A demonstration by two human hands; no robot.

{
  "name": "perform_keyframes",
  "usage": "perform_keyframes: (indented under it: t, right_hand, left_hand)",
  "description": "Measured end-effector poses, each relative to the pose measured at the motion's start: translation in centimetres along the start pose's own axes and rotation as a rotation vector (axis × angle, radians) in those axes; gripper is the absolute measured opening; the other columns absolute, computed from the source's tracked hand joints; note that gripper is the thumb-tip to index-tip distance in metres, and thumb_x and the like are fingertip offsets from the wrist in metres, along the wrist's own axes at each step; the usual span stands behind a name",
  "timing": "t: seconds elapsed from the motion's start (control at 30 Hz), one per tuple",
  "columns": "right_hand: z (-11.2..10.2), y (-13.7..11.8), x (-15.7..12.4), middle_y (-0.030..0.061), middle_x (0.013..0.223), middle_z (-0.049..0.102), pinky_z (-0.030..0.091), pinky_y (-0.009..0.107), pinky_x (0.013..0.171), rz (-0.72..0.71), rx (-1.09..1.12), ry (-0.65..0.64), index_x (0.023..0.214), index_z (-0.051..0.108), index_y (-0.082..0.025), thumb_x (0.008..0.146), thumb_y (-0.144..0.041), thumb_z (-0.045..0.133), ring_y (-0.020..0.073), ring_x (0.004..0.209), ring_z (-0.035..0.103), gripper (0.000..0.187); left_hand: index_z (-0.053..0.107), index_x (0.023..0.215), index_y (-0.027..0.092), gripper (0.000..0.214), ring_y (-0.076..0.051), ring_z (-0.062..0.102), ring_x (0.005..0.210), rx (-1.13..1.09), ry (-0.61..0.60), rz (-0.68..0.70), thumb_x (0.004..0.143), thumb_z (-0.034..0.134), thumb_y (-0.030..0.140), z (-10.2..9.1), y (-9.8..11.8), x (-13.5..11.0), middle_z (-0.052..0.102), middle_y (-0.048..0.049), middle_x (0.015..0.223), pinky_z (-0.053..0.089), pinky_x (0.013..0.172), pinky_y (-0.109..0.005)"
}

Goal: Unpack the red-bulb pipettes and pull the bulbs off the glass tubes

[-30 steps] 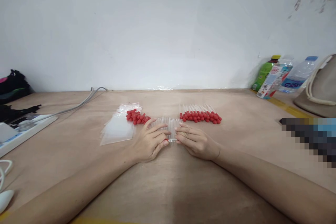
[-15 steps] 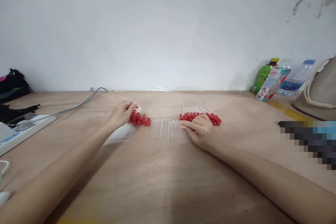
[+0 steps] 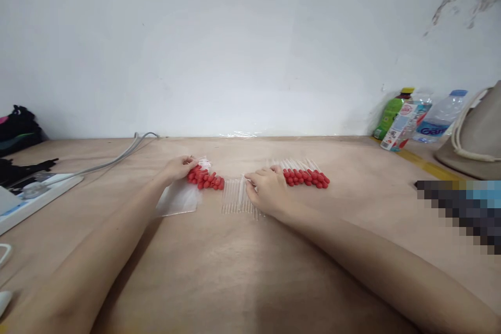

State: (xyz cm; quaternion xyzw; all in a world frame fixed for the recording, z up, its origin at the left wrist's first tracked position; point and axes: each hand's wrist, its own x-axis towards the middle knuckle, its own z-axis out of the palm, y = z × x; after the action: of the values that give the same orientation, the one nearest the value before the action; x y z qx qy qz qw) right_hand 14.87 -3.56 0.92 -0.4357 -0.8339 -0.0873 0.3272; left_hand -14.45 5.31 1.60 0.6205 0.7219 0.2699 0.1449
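Observation:
A row of clear plastic tubes (image 3: 234,196) lies on the wooden table (image 3: 250,271) in front of me. My right hand (image 3: 265,191) rests on the right part of that row, fingers curled together over the tubes. My left hand (image 3: 179,168) reaches to a small heap of loose red caps (image 3: 206,178), its fingers bent and pinched at the heap's left end; what they hold is hidden. Beside the right hand lies a row of tubes fitted with red caps (image 3: 307,176). A stack of clear plastic bags (image 3: 178,200) sits under my left wrist.
A white power strip (image 3: 35,193) with a grey cable (image 3: 117,156) lies at the left, black items behind it. Drink bottles (image 3: 410,117) and a beige bag (image 3: 475,135) stand at the back right by the white wall. A blurred patch covers something at the right edge.
My hands left the middle of the tube row. The left went to the loose red caps; the right moved out to the capped tubes and has come back left onto the clear tubes.

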Motion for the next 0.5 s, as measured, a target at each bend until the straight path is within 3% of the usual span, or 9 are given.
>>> perform_keyframes:
  t: [0.13, 0.3, 0.5]
  right_hand:
    - [0.6, -0.3, 0.0, 0.005, 0.077, 0.067, 0.023, 0.036, 0.075, -0.018, -0.117, -0.036, 0.079, 0.064, -0.018, 0.079, -0.019, 0.044, 0.0175, 0.076, 0.054, 0.02]
    - [1.0, -0.7, -0.6, 0.0066, 0.076, 0.065, 0.023, 0.037, 0.076, -0.039, -0.149, -0.074, 0.072, 0.062, -0.016, 0.081, -0.023, 0.044, 0.0189, 0.078, 0.053, 0.022]
    - [0.7, -1.2, -1.1, 0.0083, 0.079, 0.064, 0.023, 0.039, 0.079, -0.029, -0.073, -0.055, 0.077, 0.064, -0.016, 0.081, -0.059, 0.039, 0.0208, 0.08, 0.054, 0.05]
  left_hand:
    - [0.068, 0.081, 0.02, 0.045, -0.021, 0.061, 0.079, -0.012, -0.001, -0.018, 0.068, 0.047, 0.058, -0.6, -0.8, -0.1, 0.069, -0.0015, 0.081, 0.046, 0.067, -0.024]
    - [0.066, 0.093, 0.019, 0.05, -0.02, 0.061, 0.073, -0.017, 0.011, -0.034, 0.068, 0.047, 0.059, -1.1, -1.3, -0.2, 0.068, -0.0023, 0.082, 0.046, 0.059, -0.024]
    - [0.064, 0.089, 0.016, 0.047, -0.019, 0.061, 0.07, 0.006, 0.064, -0.015, 0.071, 0.044, 0.055, -1.7, -0.5, -0.7, 0.068, -0.0057, 0.083, 0.046, 0.058, -0.023]
